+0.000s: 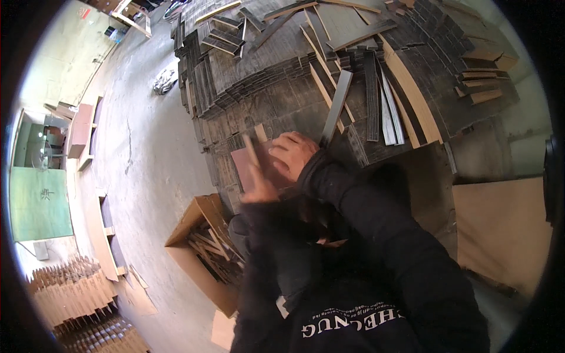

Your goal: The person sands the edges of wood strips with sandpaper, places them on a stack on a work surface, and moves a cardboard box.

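My left hand point(260, 187), smeared by motion, is closed round a short light wooden strip point(251, 150) that stands up from the fist. Under both hands lies a flat reddish-brown board point(240, 162). My right hand point(294, 154) presses on the board's right part with bent fingers, holding it down. What lies beneath its palm is hidden. A small pale wood piece point(261, 133) juts out past the board's far edge. Just right of my right wrist, a grey strip point(337, 109) leans across the stack.
Dark strips are stacked in a wide pile point(259, 88), with loose strips point(223, 41) on top. A cardboard box point(203, 267) of wood offcuts stands at left, beside my leg. At right is a brown cardboard panel point(500, 232). Bundled slats point(70, 294) lie at the lower left.
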### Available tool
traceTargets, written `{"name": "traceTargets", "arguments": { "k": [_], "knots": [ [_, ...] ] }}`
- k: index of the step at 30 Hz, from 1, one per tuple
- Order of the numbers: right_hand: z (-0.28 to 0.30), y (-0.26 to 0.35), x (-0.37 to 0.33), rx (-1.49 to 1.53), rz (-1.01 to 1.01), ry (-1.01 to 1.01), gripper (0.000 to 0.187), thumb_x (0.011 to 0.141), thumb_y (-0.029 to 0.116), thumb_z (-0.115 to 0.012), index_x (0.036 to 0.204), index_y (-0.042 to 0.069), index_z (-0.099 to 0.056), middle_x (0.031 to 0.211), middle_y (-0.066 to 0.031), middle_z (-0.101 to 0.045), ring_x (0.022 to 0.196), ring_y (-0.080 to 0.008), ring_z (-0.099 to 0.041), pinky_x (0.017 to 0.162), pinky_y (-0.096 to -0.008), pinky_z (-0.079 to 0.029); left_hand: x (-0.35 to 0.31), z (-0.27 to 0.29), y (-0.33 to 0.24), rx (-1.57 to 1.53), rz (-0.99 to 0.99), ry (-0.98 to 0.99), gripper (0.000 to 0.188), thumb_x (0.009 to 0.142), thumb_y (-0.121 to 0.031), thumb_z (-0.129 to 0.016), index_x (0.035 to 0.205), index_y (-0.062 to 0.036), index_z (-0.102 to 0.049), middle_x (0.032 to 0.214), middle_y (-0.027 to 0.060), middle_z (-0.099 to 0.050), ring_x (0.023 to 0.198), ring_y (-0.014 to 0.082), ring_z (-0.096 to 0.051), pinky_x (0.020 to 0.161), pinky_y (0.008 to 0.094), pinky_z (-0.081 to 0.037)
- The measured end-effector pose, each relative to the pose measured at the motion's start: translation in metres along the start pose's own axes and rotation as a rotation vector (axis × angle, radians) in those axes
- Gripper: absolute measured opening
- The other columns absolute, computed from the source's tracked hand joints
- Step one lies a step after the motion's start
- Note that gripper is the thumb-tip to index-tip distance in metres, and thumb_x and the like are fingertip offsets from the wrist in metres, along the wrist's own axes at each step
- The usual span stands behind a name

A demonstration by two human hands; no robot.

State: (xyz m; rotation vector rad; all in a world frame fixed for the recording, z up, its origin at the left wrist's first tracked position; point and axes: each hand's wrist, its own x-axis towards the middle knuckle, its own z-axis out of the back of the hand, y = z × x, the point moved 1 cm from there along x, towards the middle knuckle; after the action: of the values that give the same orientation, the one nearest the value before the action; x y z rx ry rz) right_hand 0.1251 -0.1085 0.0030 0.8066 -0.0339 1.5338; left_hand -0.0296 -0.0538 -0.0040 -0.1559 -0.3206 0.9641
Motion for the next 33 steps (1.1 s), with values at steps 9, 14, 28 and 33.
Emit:
{"name": "traceTargets", "arguments": {
  "k": [9, 14, 28, 33],
  "knots": [
    [-0.009, 0.003, -0.001, 0.035, -0.047, -0.025, 0.025, 0.07, 0.016, -0.061, 0.092, 0.007, -0.06, 0.101, -0.0085, -0.055, 0.1, -0.0275, -0.048, 0.086, -0.0374, -0.042, 0.011, 0.026, 0.04, 0.249, 0.168, -0.083, 0.047, 0.08, -0.025, -0.051, 0.124, -0.0158, -0.04, 0.047, 0.0193, -0.049, 0.044, 0.0363, -0.052, 0.042, 0.0432, -0.041],
    [-0.005, 0.012, 0.007, 0.077, -0.028, -0.023, 0.025, 0.069, 0.015, -0.062, 0.093, 0.007, -0.06, 0.101, -0.0087, -0.055, 0.1, -0.0277, -0.049, 0.086, -0.0371, -0.042, -0.015, 0.027, 0.016, 0.14, -0.086, -0.079, 0.043, 0.077, -0.027, -0.058, 0.119, -0.0205, -0.048, 0.059, 0.0143, -0.054, 0.05, 0.0349, -0.053, 0.046, 0.0423, -0.042],
    [-0.007, 0.008, 0.001, 0.058, -0.069, 0.03, 0.025, 0.071, 0.016, -0.061, 0.095, 0.007, -0.06, 0.103, -0.0079, -0.055, 0.102, -0.0258, -0.048, 0.088, -0.0364, -0.041, -0.033, 0.033, 0.018, -0.126, 0.074, -0.005, 0.033, 0.073, -0.017, -0.061, 0.101, -0.0032, -0.049, 0.09, 0.0174, -0.056, 0.08, 0.0353, -0.053, 0.066, 0.0426, -0.043],
    [-0.012, 0.003, -0.002, 0.046, -0.025, -0.079, 0.016, 0.071, 0.016, -0.061, 0.083, 0.006, -0.058, 0.096, -0.0083, -0.054, 0.097, -0.0264, -0.049, 0.085, -0.0369, -0.042, -0.052, 0.036, 0.012, -0.032, 0.124, 0.098, 0.048, 0.08, -0.016, -0.056, 0.125, -0.0176, -0.042, 0.072, 0.0197, -0.059, 0.06, 0.0364, -0.057, 0.052, 0.041, -0.044]
  ]
}}
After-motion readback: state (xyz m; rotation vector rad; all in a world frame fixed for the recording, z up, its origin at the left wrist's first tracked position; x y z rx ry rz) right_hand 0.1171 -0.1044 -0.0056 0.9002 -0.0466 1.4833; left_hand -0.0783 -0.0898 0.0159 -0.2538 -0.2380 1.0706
